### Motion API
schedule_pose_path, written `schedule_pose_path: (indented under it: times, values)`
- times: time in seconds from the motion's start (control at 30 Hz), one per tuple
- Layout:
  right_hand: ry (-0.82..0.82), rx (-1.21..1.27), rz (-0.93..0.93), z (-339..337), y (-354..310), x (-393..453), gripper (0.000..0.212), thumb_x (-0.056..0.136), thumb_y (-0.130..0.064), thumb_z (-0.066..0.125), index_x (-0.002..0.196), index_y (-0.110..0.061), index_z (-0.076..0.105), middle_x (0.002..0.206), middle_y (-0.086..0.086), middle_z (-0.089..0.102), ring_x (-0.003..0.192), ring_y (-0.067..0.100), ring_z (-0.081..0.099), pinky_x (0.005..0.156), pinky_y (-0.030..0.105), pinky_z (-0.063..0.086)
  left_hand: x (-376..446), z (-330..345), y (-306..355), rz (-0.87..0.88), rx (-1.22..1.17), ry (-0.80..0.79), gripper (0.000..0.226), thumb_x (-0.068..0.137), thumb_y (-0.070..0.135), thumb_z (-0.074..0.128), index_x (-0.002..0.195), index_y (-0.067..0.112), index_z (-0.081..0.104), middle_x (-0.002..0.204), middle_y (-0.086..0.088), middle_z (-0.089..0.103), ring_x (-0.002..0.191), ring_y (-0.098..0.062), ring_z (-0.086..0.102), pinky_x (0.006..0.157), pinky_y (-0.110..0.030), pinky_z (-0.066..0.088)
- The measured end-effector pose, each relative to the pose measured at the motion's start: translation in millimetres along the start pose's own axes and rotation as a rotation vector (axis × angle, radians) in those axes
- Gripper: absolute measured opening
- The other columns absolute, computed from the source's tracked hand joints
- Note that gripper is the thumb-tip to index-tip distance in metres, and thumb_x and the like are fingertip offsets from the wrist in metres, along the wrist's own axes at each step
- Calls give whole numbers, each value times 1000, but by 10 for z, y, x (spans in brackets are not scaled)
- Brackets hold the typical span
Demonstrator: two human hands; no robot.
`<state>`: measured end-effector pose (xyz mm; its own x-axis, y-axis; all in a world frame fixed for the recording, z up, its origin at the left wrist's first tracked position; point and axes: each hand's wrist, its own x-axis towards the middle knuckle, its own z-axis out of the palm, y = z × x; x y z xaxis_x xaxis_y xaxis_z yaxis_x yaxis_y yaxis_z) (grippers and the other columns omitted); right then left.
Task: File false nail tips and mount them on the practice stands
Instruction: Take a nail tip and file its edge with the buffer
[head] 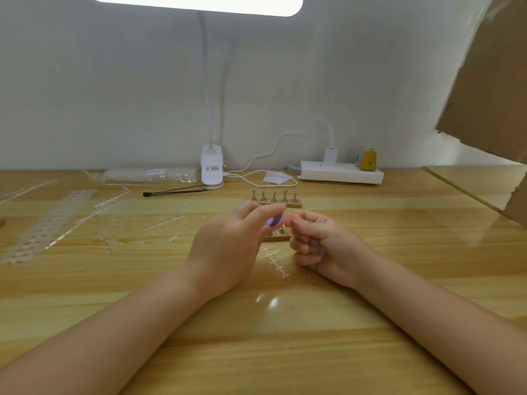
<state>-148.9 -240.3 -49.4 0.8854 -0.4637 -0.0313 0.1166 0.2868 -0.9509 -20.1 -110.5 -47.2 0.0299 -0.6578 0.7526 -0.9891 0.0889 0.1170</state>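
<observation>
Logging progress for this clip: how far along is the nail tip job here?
Early. The far stand shows five bare-looking pegs, though clear tips would be hard to see. In hand: the left hand holds a purple nail file against something tiny pinched by the right hand. Left: the tip strip by the hands, and the near stand, mostly hidden.

My body, as seen from my head camera: 2 forearms, both bare from the lower edge of the view to the wrist, no sleeves showing. My left hand [228, 246]: no glove, no ring or watch that I can see. My right hand [322, 243]: likewise ungloved, wrist bare. Fingernails look short and unpainted, though they are blurred and small.
</observation>
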Motion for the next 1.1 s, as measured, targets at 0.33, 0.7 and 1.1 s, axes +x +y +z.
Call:
schedule_pose_path:
  times: [0.33, 0.7, 1.1]
  values:
    - [40, 36, 8, -15, 3, 10, 9, 90, -14, 51, 87, -8, 58, 60, -1, 36, 45, 6, 37, 37, 16, 22, 12, 8, 3, 51, 89, 35, 26, 87, 8, 65, 111, 17, 68, 93, -10, 66, 57, -31, 60, 42, -34, 45]
    - [-34, -13, 55, -6, -19, -1, 10, 81, -20, 54, 80, -10, 52, 56, -4, 34, 46, 6, 37, 38, 16, 20, 58, 8, -85, 205, 309, 234, 30, 76, 14, 77, 100, 28, 67, 72, -3, 63, 50, -22, 53, 43, -27, 38]
    - [-39, -34, 48, 11, -15, -10, 10, 81, -20, 55, 81, -11, 52, 56, -5, 37, 46, 7, 38, 37, 16, 21, 70, 1, -151, 259, 323, 261, 21, 82, 14, 69, 99, 27, 63, 69, -2, 60, 56, -22, 57, 51, -34, 46]
